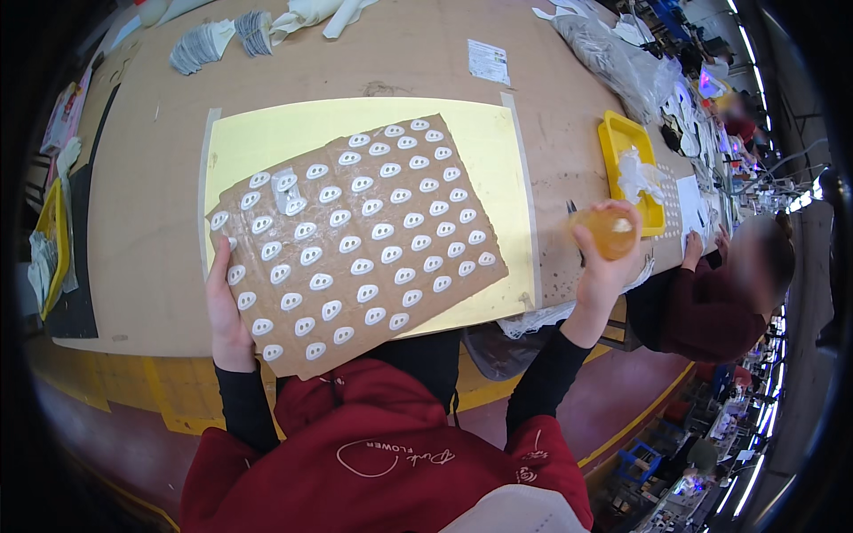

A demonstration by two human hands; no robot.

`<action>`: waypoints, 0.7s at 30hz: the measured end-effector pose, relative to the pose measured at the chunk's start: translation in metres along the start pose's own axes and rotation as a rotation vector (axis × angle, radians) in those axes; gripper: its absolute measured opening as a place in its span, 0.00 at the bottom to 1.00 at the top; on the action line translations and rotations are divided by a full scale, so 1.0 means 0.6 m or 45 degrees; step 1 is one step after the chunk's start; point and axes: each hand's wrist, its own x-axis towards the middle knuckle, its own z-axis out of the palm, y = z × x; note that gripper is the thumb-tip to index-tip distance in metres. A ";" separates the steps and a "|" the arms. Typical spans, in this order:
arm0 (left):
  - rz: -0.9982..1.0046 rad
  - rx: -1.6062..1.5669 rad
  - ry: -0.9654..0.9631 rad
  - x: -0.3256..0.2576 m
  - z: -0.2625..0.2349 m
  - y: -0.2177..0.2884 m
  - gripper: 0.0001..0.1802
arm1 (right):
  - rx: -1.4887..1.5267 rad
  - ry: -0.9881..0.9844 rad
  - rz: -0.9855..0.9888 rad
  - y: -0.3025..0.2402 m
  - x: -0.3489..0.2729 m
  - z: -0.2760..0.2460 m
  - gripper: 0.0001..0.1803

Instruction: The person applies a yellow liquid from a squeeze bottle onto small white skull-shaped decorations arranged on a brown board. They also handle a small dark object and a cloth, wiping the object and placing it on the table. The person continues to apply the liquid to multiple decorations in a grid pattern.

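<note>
My left hand (pixel 229 315) grips the left edge of a brown cardboard sheet (pixel 355 293), thumb on top. Rows of small white rounded pieces (pixel 361 266), each with two dark holes, cover the sheet. The sheet lies tilted, its near edge jutting past the table edge. Near its far left part is a clear tape-like patch (pixel 288 191). A pale yellow sheet (pixel 311 124), taped down along its sides, is under the cardboard. Off to the right, my right hand (pixel 604 266) is closed around an amber, translucent rounded container (pixel 613 229), slightly blurred.
A yellow tray (pixel 611 147) with crumpled white material stands at the right; another yellow tray (pixel 55 240) is at the far left. Stacks of grey-white cut pieces (pixel 203 46) and a plastic bag (pixel 613 62) lie along the back. A co-worker (pixel 720 302) sits at the right.
</note>
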 end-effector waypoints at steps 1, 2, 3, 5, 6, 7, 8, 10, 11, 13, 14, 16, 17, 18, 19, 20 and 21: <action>0.007 0.005 0.006 0.001 0.000 -0.001 0.22 | 0.219 0.003 0.032 0.002 -0.001 -0.004 0.30; 0.013 0.010 0.013 0.001 0.000 -0.001 0.22 | 0.439 0.006 0.064 0.003 -0.002 -0.008 0.30; 0.007 0.012 0.012 0.002 0.000 -0.001 0.22 | 0.658 0.009 0.096 0.004 -0.003 -0.012 0.30; 0.002 0.016 0.017 0.000 0.002 0.000 0.22 | 0.630 0.044 0.111 0.001 -0.006 -0.019 0.30; 0.007 0.017 0.022 0.000 0.001 0.000 0.22 | 0.616 0.062 0.119 0.000 -0.006 -0.020 0.31; 0.009 0.019 0.024 0.001 0.000 -0.001 0.22 | 0.611 0.061 0.116 0.000 -0.007 -0.021 0.31; 0.011 0.020 0.026 0.001 -0.001 -0.001 0.22 | 0.605 0.059 0.113 0.000 -0.007 -0.022 0.31; 0.012 0.024 0.033 0.002 -0.002 -0.001 0.22 | 0.596 0.064 0.129 -0.001 -0.008 -0.021 0.31; 0.013 0.024 0.037 0.003 -0.004 -0.002 0.22 | 0.593 0.071 0.149 -0.003 -0.009 -0.019 0.31; 0.013 0.024 0.052 0.004 -0.005 -0.002 0.22 | 0.571 0.051 0.155 0.001 -0.011 -0.023 0.31; 0.017 0.028 0.059 0.002 -0.003 -0.001 0.22 | 0.552 0.025 0.140 0.009 -0.012 -0.031 0.30; 0.016 0.027 0.059 0.001 -0.001 -0.001 0.22 | 0.534 -0.009 0.119 0.014 -0.014 -0.034 0.29; 0.012 0.024 0.059 0.001 0.000 -0.001 0.22 | 0.534 -0.018 0.113 0.011 -0.014 -0.033 0.30; 0.011 0.029 0.048 0.001 0.000 -0.001 0.22 | 0.535 -0.026 0.106 0.008 -0.014 -0.032 0.30; 0.010 0.034 0.037 0.001 0.001 0.000 0.22 | 0.552 -0.003 0.119 0.003 -0.014 -0.029 0.30; 0.009 0.039 0.026 0.000 0.001 0.000 0.22 | 0.569 0.021 0.132 -0.003 -0.014 -0.025 0.31; 0.007 0.035 0.019 0.000 0.001 0.001 0.22 | 0.587 0.045 0.145 -0.007 -0.015 -0.023 0.32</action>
